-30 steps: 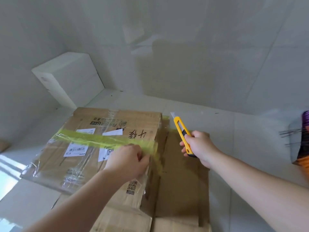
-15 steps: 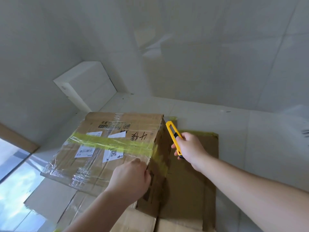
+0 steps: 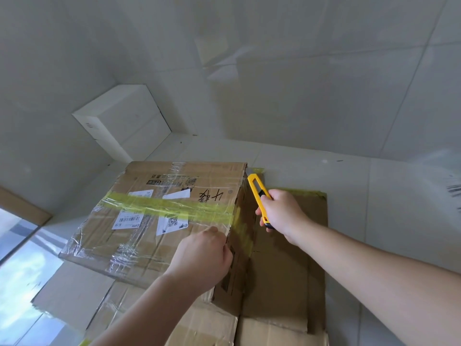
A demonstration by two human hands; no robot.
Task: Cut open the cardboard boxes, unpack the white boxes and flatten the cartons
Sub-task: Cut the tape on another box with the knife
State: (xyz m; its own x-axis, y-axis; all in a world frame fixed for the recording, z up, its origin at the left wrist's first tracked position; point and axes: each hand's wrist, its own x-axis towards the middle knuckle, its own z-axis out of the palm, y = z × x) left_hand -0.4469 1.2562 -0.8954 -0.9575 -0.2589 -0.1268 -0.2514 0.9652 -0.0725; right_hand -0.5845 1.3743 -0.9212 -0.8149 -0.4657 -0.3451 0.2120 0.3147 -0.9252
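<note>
Cardboard box (image 3: 159, 216), sealed with a yellow-green tape band (image 3: 169, 211) across its top, sits on flattened cartons (image 3: 282, 270) on the floor. Left hand (image 3: 202, 255) grips the box's near right corner, fingers curled over the edge. Right hand (image 3: 282, 213) is wrapped round a yellow utility knife (image 3: 258, 193), tip at the far right top corner. Judged: the right-side edge runs back toward the person, and the knife hand is nearer it.

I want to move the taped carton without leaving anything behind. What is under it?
Flattened cardboard lies under and beside the taped carton, spreading over the white floor. Anything directly beneath the carton's middle is covered, and its sealed inside cannot be seen.
</note>
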